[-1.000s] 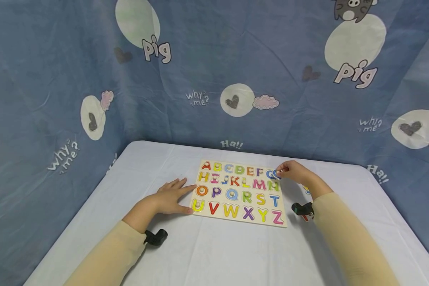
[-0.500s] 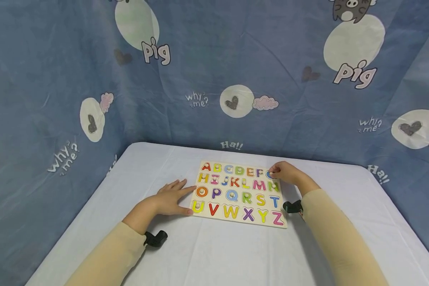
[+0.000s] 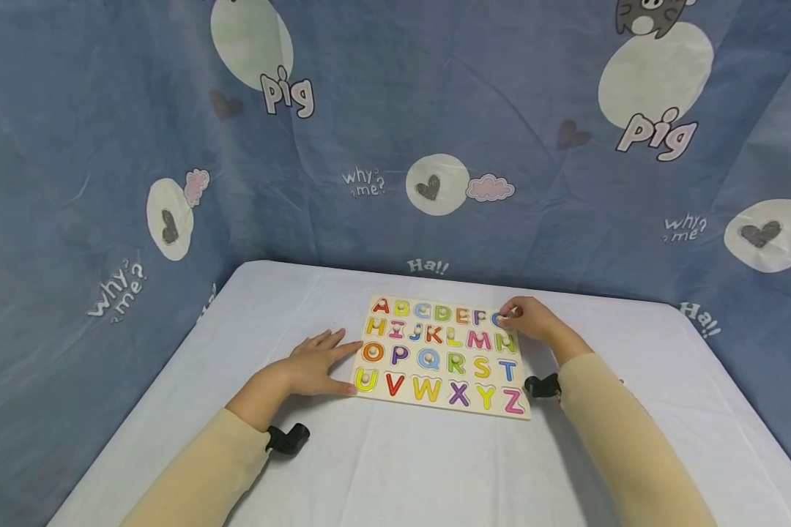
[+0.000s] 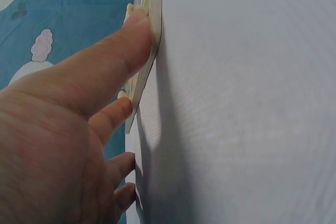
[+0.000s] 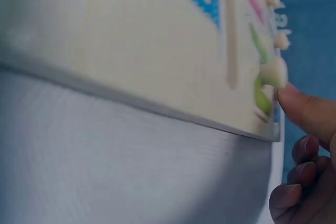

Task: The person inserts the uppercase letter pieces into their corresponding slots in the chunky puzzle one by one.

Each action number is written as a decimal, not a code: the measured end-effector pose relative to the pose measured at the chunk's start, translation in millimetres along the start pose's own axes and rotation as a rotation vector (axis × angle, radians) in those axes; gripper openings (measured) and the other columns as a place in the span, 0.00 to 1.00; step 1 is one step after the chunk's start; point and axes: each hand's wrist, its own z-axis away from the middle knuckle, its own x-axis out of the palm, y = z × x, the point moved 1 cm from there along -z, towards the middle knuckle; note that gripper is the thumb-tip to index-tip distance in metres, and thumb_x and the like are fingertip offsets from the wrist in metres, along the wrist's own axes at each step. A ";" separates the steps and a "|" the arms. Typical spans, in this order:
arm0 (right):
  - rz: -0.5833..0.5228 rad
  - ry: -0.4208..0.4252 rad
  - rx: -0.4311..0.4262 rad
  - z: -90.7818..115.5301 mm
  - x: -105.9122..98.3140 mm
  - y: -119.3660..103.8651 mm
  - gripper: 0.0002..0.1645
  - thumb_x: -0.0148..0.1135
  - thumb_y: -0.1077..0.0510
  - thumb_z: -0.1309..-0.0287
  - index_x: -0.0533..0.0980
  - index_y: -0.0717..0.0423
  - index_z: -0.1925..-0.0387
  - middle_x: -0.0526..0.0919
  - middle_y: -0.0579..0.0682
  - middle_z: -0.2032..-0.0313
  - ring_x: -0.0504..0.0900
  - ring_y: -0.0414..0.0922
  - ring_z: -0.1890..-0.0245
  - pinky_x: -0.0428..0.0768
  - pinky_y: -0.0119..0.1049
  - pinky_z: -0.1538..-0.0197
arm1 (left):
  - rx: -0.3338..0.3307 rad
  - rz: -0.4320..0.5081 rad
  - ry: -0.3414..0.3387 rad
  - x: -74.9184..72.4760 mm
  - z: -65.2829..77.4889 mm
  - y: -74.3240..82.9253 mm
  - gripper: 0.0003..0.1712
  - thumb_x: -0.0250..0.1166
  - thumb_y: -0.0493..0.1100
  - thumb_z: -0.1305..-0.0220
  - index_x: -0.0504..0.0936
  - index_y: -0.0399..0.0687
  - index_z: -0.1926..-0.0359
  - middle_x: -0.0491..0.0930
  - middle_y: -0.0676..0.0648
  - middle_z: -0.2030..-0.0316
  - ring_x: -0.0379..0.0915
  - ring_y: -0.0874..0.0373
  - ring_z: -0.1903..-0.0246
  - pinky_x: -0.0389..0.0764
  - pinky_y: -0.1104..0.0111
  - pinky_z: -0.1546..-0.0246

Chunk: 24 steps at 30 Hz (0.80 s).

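A wooden alphabet puzzle board (image 3: 471,378) lies on the table with rows of coloured letters. My right hand (image 3: 534,320) is at its far right corner, thumb and fingers pinching the blue letter G piece (image 3: 496,320) at the G place; the fingers cover most of that piece. In the right wrist view the thumb (image 5: 310,111) is just beyond the green N's knob (image 5: 274,72), with the other fingers curled. My left hand (image 3: 313,369) lies spread at the left edge, its thumb (image 4: 139,38) and index fingertip touching the board.
Many letters carry wooden knobs; S, T and the bottom row from V to Z show flat, without knobs. A small object (image 3: 622,380) peeks out beside the right sleeve. White cloth (image 3: 422,468) covers the table, and a blue printed curtain (image 3: 343,241) hangs behind.
My right hand has moved left with the G piece, from the board's right edge onto the G place, then stayed nearly still. The sleeve now covers loose pieces seen earlier. My left hand stays put.
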 end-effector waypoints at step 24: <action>0.006 0.071 -0.084 96.3 -73.2 25.7 0.18 0.61 0.55 0.31 0.78 0.65 0.49 0.65 0.50 0.72 0.64 0.47 0.70 0.65 0.39 0.70 | 0.008 0.002 -0.018 -2.3 0.6 2.1 0.54 0.69 0.70 0.46 0.60 0.59 0.23 0.47 0.39 0.22 0.36 0.37 0.23 0.40 0.40 0.27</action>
